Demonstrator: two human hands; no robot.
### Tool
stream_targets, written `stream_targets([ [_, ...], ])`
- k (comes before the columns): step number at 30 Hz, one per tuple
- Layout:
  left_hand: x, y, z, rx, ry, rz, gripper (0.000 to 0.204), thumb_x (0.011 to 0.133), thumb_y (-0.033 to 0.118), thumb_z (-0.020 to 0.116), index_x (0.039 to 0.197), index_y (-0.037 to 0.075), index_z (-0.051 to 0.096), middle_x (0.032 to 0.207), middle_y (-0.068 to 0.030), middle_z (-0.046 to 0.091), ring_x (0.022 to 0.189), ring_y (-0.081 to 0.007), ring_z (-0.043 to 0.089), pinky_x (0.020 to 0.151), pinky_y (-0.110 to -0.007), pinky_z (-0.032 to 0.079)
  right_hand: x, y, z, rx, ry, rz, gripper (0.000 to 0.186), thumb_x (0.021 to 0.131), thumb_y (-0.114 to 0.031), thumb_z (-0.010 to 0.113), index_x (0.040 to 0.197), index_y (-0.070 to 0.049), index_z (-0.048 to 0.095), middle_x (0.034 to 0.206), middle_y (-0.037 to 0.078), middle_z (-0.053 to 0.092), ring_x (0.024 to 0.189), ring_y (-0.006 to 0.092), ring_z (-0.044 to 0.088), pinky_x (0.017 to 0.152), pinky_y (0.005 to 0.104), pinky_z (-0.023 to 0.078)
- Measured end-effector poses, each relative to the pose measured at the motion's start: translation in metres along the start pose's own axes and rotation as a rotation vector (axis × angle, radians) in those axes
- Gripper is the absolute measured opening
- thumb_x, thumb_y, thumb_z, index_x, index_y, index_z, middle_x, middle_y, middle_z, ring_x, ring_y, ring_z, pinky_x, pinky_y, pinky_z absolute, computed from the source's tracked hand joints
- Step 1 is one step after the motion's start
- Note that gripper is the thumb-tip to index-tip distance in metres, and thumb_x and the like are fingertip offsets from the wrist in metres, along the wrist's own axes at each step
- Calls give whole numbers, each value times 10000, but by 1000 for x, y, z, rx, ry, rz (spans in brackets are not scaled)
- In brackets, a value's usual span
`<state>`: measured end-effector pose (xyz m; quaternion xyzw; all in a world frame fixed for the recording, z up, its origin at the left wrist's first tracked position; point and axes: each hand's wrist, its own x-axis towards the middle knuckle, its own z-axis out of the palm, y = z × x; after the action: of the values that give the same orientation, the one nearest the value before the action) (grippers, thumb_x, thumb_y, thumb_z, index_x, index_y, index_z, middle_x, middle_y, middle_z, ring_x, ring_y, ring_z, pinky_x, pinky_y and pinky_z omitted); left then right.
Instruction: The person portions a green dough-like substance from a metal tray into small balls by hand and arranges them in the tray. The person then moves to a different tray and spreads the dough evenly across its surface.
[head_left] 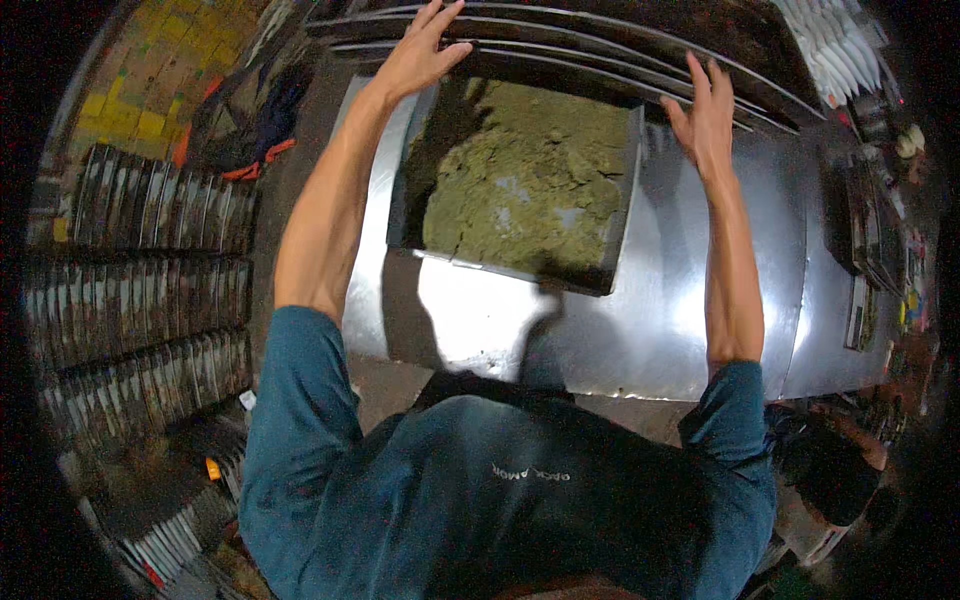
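Note:
Both my forearms stretch forward over a steel worktable (pixel 690 260). My left hand (pixel 424 52) is open, fingers apart, at the upper edge of the view, over the curved metal edges of flat trays or sheets (pixel 560 28) behind the work area. On the right, my right hand (pixel 705 118) is open too, with slightly blurred fingers raised beside those edges; whether either hand touches them I cannot tell. Between my arms lies a dark shallow tray (pixel 625 200) holding a crumbly, uneven olive-green mass (pixel 530 150), with pale patches showing through near its middle.
Dense rows of thin upright plates (pixel 140 300) line the left side. Dark cloth with orange parts (pixel 235 130) lies at upper left. White stacked items (pixel 830 50) are at upper right, dark trays (pixel 870 230) at the table's right end. A person in dark clothing (pixel 820 465) is at lower right.

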<state>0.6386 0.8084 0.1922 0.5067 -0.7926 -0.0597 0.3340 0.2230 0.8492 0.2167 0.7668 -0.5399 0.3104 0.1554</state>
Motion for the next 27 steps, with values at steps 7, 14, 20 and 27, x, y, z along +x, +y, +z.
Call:
stream_targets([
  [7,-193,66,7,-81,-516,-670,631,906,396,606,1269,-110,508,1226,-327,579,1179,-397,565,1015,-447,443,-170,-126,-2,326,-1032,356,762,821,-410,738,1393,5,450,1329,283,533,1232,405,535,1020,448,451],
  [14,-207,88,60,75,-526,-882,809,842,457,674,1341,-104,372,1345,-326,451,1204,-447,508,1000,-506,443,-181,-174,32,310,-1003,541,960,658,-392,852,1394,52,423,1297,320,528,1239,417,518,1025,453,444],
  [20,-201,85,63,-321,-344,-878,659,832,374,698,1261,-82,492,1292,-322,523,1135,-412,592,928,-514,498,-136,-194,91,883,-1004,687,845,729,-271,803,1419,32,424,1366,276,518,1307,366,479,1061,401,411],
  [27,-175,57,24,-122,-389,-636,363,857,281,647,1039,-32,653,938,-251,690,905,-381,685,762,-468,540,-91,-173,102,600,-981,120,575,866,-404,663,1329,-79,563,1324,265,547,1234,372,527,1066,424,401],
])
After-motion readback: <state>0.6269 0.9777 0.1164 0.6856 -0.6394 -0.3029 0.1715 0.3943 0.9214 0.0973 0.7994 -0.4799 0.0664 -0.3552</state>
